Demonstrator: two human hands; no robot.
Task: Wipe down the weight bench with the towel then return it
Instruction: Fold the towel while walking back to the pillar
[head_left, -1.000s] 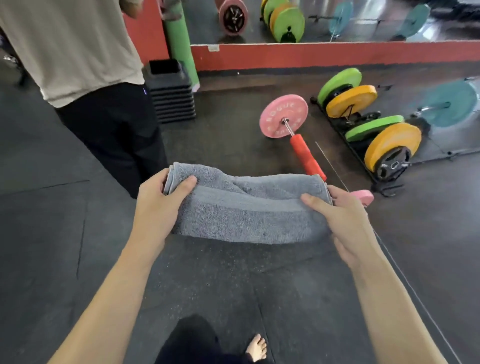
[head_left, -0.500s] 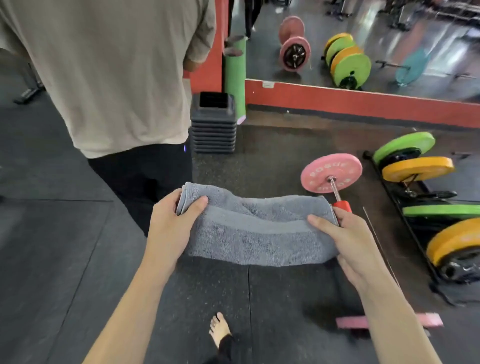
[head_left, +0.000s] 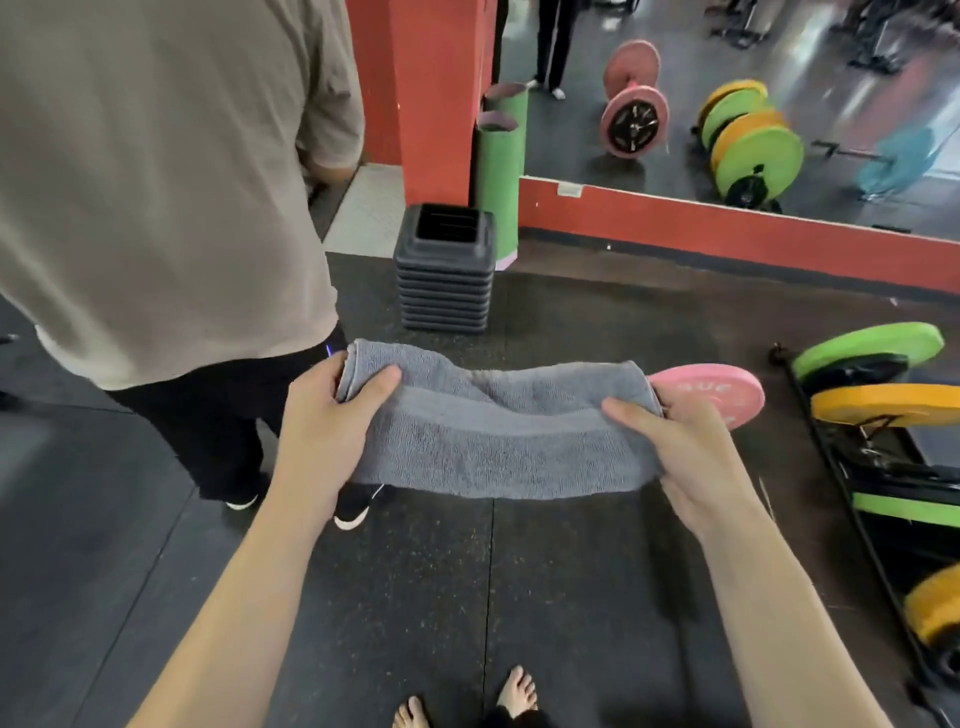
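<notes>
Two hands carry the grey towel (head_left: 498, 441) folded at waist height over the floor, left hand (head_left: 332, 415) and right hand (head_left: 691, 457) each clamped on an end. No bench shows; whether wiping is done, I can't tell.

you hold the towel (head_left: 498, 436) stretched between your two hands, left hand (head_left: 324, 415) on its left end, right hand (head_left: 691, 457) on its right end, above the floor (head_left: 441, 597). another person (head_left: 166, 208) stands on the floor to your front left, just beyond the left hand. a stack of steps (head_left: 444, 270) sits behind the towel, with an upright roll (head_left: 501, 171) behind it against the mirror wall. a weight plate (head_left: 722, 392) lies behind your right hand; a plate rack (head_left: 883, 441) stands to its right.
</notes>
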